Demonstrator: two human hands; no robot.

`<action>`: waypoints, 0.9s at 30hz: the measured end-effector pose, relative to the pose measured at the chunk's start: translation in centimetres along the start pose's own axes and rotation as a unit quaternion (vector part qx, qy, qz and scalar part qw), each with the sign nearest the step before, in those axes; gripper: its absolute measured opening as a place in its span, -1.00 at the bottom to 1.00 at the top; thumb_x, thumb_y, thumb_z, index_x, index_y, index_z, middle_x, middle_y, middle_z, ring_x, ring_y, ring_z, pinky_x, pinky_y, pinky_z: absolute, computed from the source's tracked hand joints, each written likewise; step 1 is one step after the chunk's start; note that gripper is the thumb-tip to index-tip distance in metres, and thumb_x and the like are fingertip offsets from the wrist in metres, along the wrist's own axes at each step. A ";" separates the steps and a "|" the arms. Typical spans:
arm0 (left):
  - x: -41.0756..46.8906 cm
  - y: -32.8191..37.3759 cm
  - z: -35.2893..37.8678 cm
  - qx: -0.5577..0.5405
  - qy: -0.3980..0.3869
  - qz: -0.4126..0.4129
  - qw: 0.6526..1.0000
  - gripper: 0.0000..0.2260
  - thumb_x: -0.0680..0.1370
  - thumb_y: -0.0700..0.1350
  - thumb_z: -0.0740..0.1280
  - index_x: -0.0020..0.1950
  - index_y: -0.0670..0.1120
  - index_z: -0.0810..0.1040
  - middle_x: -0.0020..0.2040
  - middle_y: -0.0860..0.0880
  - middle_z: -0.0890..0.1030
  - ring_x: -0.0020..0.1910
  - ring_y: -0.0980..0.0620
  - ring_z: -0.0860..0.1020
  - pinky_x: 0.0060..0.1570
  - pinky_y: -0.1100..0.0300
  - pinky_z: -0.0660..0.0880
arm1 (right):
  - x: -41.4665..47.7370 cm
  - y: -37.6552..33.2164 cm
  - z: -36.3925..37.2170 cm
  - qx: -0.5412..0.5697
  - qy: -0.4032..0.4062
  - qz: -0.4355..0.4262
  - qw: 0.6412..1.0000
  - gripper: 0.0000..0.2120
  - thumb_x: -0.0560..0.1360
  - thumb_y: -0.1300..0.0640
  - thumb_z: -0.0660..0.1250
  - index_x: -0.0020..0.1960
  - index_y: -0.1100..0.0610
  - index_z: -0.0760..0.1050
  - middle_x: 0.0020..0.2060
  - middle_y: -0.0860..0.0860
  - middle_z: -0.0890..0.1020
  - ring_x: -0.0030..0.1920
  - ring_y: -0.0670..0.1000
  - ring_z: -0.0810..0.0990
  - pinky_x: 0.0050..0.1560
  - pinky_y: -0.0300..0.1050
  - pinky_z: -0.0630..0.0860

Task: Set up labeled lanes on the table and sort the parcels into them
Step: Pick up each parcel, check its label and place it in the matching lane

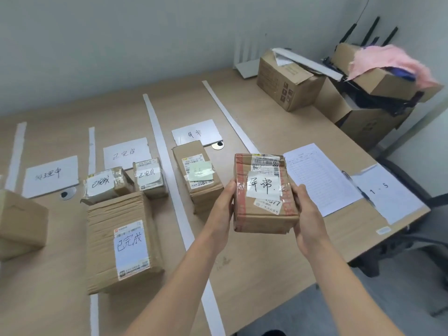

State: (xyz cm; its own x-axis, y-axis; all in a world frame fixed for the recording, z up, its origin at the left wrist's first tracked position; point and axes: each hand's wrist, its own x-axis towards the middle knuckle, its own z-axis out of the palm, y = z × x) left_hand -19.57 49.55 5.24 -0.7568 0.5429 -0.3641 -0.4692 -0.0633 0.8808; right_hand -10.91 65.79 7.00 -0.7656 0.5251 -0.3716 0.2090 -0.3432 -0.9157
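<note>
I hold a brown parcel (265, 215) with red tape and a white handwritten label above the table, my left hand (224, 207) on its left side and my right hand (306, 214) on its right side. White paper strips (164, 163) divide the wooden table (242, 258) into lanes. Each lane has a white handwritten sign: one at the left (51, 175), one in the middle (126, 152), one at the right (196, 134). Three labelled parcels lie in the middle lane, the largest (121, 243) nearest me. A parcel with a green note (196, 175) lies in the right lane.
A plain box (20, 221) stands at the left edge. To the right lie a printed sheet (317, 175) and a paper marked 1-5 (385, 190). Large cartons (288, 81) with pink cloth (390, 61) fill the far right corner. A dark chair (412, 238) stands beyond the table's right edge.
</note>
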 end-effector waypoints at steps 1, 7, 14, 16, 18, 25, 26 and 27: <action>0.8 0.3 0.4 -0.001 0.011 -0.003 1.000 -0.63 0.76 0.17 0.09 0.37 0.16 0.64 0.33 0.14 0.68 0.36 0.17 0.60 0.52 0.05 0.35 | 1.1 -0.2 -0.2 -0.004 -0.002 0.001 1.000 -0.55 0.75 -0.20 0.08 0.22 -0.04 0.70 0.20 0.02 0.75 0.21 0.05 0.73 0.25 0.10 0.58; 6.2 0.8 1.6 -0.015 0.071 -0.011 0.997 -0.66 0.77 0.12 0.07 0.27 0.14 0.64 0.16 0.22 0.74 0.13 0.33 0.66 0.08 0.35 0.50 | 8.9 -1.0 -0.8 -0.051 -0.033 0.017 0.998 -0.55 0.74 -0.20 0.09 0.28 -0.01 0.67 0.21 0.03 0.75 0.25 0.08 0.72 0.19 0.08 0.59; 12.7 1.2 1.7 -0.033 0.172 -0.021 0.984 -0.60 0.79 0.08 0.05 0.38 -0.05 0.59 0.02 0.19 0.74 -0.10 0.37 0.69 -0.22 0.47 0.54 | 18.2 -1.3 0.2 -0.080 -0.113 0.051 0.989 -0.59 0.75 -0.15 0.11 0.16 -0.01 0.70 0.11 -0.02 0.78 0.16 0.03 0.75 0.16 0.01 0.62; 14.4 1.0 1.8 -0.037 0.208 -0.035 0.977 -0.65 0.78 0.12 0.07 0.22 0.05 0.63 -0.11 0.22 0.76 -0.17 0.34 0.70 -0.31 0.46 0.54 | 20.6 -0.8 0.6 -0.078 -0.135 0.062 0.986 -0.58 0.76 -0.12 0.10 0.05 -0.08 0.73 0.06 -0.07 0.79 0.12 0.00 0.75 0.14 0.00 0.62; 15.8 0.8 1.9 -0.044 0.236 -0.046 0.970 -0.64 0.77 0.14 0.08 0.27 0.05 0.63 -0.09 0.22 0.76 -0.18 0.33 0.70 -0.33 0.45 0.53 | 22.7 -0.3 1.0 -0.074 -0.149 0.074 0.983 -0.56 0.77 -0.07 0.12 -0.07 -0.14 0.74 -0.01 -0.10 0.79 0.11 0.02 0.75 0.08 -0.02 0.63; 19.3 -0.8 1.9 -0.056 0.265 -0.031 0.962 -0.51 0.75 0.21 0.07 0.48 -0.01 0.57 0.30 0.02 0.71 0.28 0.10 0.66 0.42 0.10 0.49 | 27.3 1.5 1.1 -0.084 -0.167 0.090 0.978 -0.56 0.77 -0.13 0.08 0.26 0.10 0.63 0.02 -0.08 0.79 0.07 -0.01 0.76 0.07 -0.02 0.67; 19.5 -0.9 2.0 -0.055 0.268 -0.033 0.961 -0.51 0.75 0.23 0.07 0.49 0.01 0.56 0.32 0.02 0.70 0.33 0.06 0.64 0.50 0.01 0.42 | 27.7 1.8 1.1 -0.087 -0.170 0.091 0.977 -0.58 0.77 -0.13 0.07 0.24 0.07 0.63 -0.01 -0.11 0.79 0.03 -0.04 0.76 -0.01 -0.08 0.67; 19.7 -1.3 1.9 -0.056 0.270 -0.034 0.961 -0.50 0.73 0.26 0.08 0.49 0.03 0.56 0.34 0.02 0.69 0.36 0.05 0.62 0.54 -0.04 0.38 | 28.0 2.1 1.1 -0.088 -0.176 0.096 0.976 -0.59 0.77 -0.13 0.07 0.23 0.05 0.63 -0.01 -0.11 0.79 0.04 -0.04 0.76 -0.05 -0.12 0.66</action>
State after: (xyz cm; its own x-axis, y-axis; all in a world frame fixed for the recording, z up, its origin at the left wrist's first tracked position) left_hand -33.04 61.95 -2.50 -0.8338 0.0372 -0.5508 -0.5496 -0.1500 0.8219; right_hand -32.61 78.92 -5.16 -0.8564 0.1540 -0.4927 0.4477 -0.2536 -0.8575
